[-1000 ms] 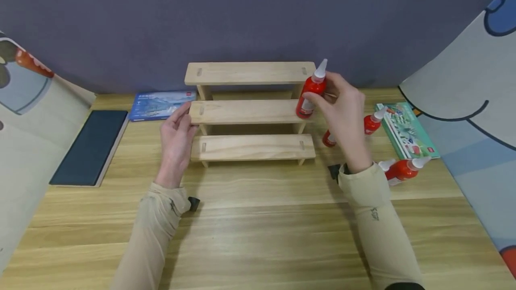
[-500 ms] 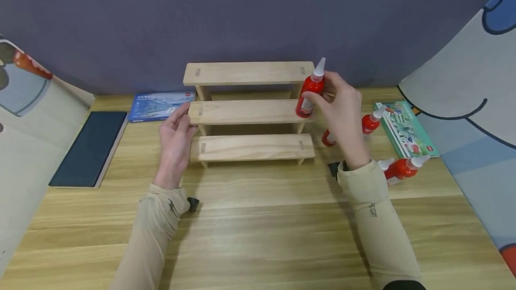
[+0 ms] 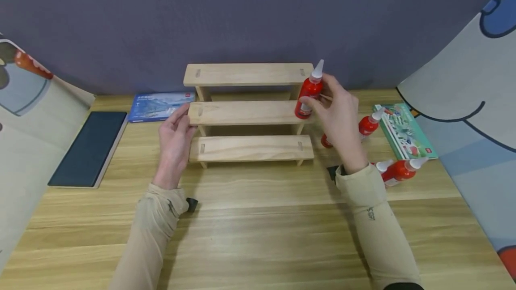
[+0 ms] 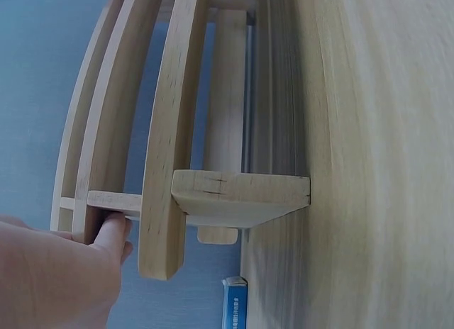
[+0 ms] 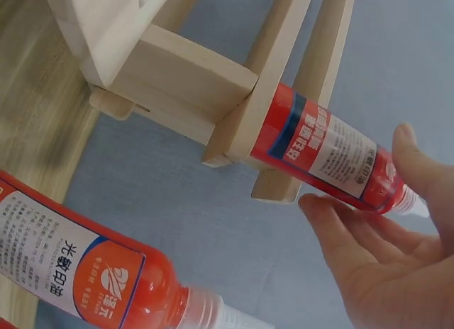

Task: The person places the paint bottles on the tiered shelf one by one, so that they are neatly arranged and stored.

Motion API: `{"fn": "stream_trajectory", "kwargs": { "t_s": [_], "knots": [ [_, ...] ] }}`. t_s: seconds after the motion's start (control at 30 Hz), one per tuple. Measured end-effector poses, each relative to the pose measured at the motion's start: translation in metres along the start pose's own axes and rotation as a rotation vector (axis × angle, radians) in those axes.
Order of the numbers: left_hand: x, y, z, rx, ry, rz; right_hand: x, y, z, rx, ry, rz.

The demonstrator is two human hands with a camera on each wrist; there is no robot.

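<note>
A three-tier wooden step shelf [image 3: 242,113] stands on the table. My left hand [image 3: 174,147] grips the left end of its middle tier; in the left wrist view the thumb [image 4: 113,233] lies under that board. At the right end of the same tier, my right hand [image 3: 341,122] holds a red ink bottle [image 3: 308,94] with a white nozzle cap between thumb and fingers. The right wrist view has the bottle's label [image 5: 330,148] in sight and its base against the middle board. Another red bottle [image 5: 85,265] appears closer to that camera.
Several red bottles, such as one bottle [image 3: 399,171], stand right of the shelf, partly behind my right arm. Beyond them lies a green illustrated box [image 3: 407,131]. On the left are a blue box [image 3: 159,105] and a dark notebook [image 3: 88,149]. A grey-blue partition [image 3: 250,17] rises behind.
Both hands keep almost the same places, the left on the shelf and the right on the ink bottle. The view has shifted very slightly.
</note>
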State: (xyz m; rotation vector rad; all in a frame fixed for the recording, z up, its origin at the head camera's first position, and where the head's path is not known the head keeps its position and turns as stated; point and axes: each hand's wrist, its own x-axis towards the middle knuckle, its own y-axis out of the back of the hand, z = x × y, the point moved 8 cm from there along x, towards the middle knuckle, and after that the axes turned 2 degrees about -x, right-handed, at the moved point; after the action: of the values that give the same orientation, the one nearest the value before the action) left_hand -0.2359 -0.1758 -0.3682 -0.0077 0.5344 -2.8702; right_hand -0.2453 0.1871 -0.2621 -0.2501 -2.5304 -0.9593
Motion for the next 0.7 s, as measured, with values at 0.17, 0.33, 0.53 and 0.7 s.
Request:
{"fn": "stream_trajectory", "kwargs": {
  "t_s": [0.17,0.33,0.53,0.7],
  "knots": [
    [-0.001,0.000,-0.001,-0.010,-0.003,-0.004,-0.004,0.003,0.001,0.016,-0.014,0.003],
    [-0.001,0.000,-0.001,-0.011,-0.011,-0.004,-0.007,0.008,0.001,0.031,-0.034,0.001],
    [0.001,0.002,-0.002,-0.021,-0.001,0.018,-0.013,0.018,-0.002,0.042,-0.063,0.007],
    [0.001,0.001,-0.003,-0.030,0.008,0.026,-0.019,0.026,-0.001,0.039,-0.061,0.009]
  ]
}}
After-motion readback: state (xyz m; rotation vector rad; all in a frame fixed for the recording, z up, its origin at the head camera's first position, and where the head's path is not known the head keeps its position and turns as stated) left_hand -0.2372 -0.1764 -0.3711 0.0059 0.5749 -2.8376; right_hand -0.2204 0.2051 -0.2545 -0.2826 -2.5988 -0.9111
